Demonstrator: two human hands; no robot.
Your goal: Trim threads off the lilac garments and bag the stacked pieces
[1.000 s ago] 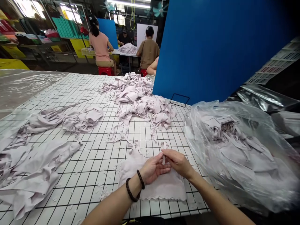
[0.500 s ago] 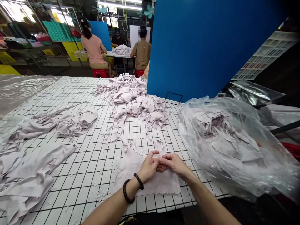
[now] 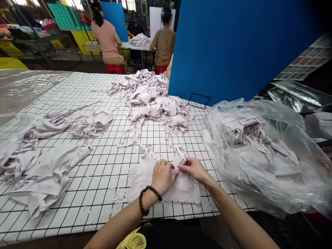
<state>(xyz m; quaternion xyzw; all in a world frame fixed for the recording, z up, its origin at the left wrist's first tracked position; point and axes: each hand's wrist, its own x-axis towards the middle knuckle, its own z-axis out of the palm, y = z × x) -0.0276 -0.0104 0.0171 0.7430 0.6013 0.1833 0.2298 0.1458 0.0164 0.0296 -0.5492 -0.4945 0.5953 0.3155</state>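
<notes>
A pale lilac camisole (image 3: 145, 183) lies flat on the gridded table near its front edge. Its two thin straps point away from me. My left hand (image 3: 164, 177), with a dark beaded bracelet (image 3: 144, 200) at the wrist, rests palm down on the middle of the camisole, fingers a little bent and thumb apart. Just to the right, my right hand (image 3: 194, 169) pinches the cloth at the base of the right strap (image 3: 181, 152) between thumb and fingertips. The left strap (image 3: 148, 151) lies loose on the table.
Heaps of similar garments lie at the back (image 3: 150, 98) and left (image 3: 52, 162). A clear plastic bag (image 3: 290, 121) of folded garments stands right. A blue panel (image 3: 220, 52) rises behind. Small white scraps (image 3: 118, 197) dot the table. Several people sit at a farther table.
My left hand has turned from palm up to palm down on the camisole. My right hand has gone from a small white strip held between both hands to the right strap's base.
</notes>
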